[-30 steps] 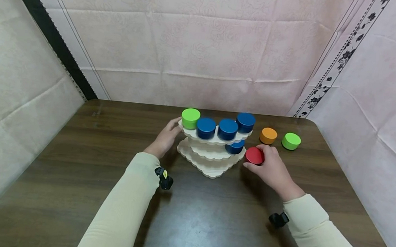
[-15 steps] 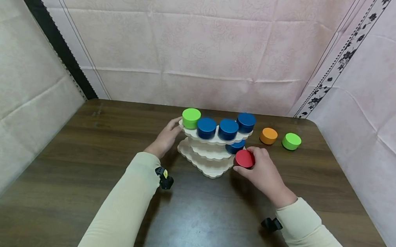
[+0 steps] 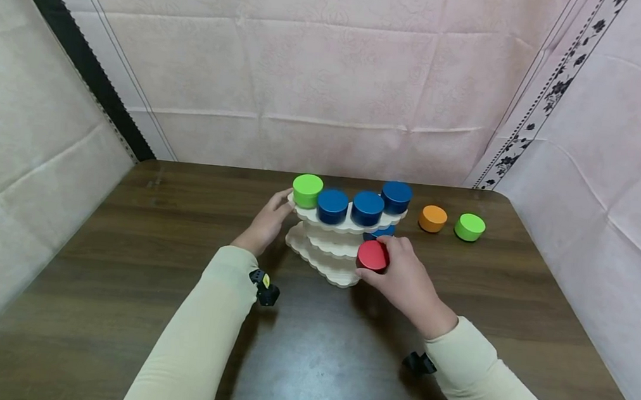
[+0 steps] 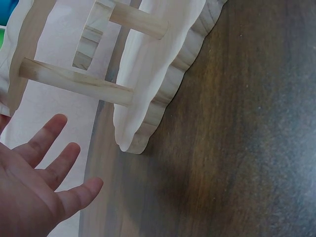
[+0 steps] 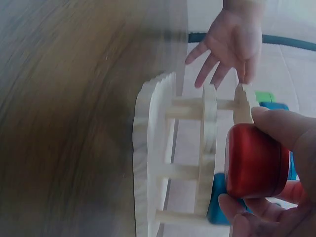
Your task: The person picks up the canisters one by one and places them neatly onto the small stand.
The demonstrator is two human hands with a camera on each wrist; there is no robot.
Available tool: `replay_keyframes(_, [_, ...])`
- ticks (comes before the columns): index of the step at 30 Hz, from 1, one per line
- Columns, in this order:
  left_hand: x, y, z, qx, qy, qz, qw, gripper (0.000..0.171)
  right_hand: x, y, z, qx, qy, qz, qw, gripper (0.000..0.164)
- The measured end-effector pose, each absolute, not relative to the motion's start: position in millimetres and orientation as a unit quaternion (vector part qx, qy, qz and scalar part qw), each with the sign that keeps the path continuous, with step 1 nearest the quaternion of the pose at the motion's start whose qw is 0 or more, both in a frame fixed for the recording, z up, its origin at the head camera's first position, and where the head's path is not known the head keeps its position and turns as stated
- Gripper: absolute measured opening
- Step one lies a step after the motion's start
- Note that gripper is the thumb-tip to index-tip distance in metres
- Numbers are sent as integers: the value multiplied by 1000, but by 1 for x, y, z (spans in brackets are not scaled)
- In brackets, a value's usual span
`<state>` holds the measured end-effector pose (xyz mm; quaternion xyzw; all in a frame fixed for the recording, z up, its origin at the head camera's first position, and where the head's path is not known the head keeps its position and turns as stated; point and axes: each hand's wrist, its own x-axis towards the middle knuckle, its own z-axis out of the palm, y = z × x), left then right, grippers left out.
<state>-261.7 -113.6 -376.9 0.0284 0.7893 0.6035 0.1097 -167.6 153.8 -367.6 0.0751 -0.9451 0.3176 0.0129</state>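
Note:
My right hand pinches a red round tin between thumb and fingers, in front of the right side of a three-tier wooden stand. In the right wrist view the red tin is tilted and apart from the table. My left hand holds the top tier's left edge by thumb and forefinger; its other fingers are spread. On the top tier stand a green tin and several blue tins. Another blue tin, partly hidden, sits on the middle tier.
An orange tin and a second green tin stand on the wooden table right of the stand. Pale cloth hangs behind the table and at both sides.
My right hand has carried the red tin leftward, from beside the stand to in front of its right side. My left hand stays at the top tier's edge.

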Motion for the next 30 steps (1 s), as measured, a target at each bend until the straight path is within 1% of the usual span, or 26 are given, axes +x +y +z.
replay_keyframes(15, [-263, -115, -377, 29, 783, 611, 113, 53, -171, 120, -370, 69, -951, 300, 35, 71])
replay_keyframes(30, [-263, -114, -377, 30, 775, 620, 115, 53, -172, 109, -372, 61, -947, 309, 59, 69])
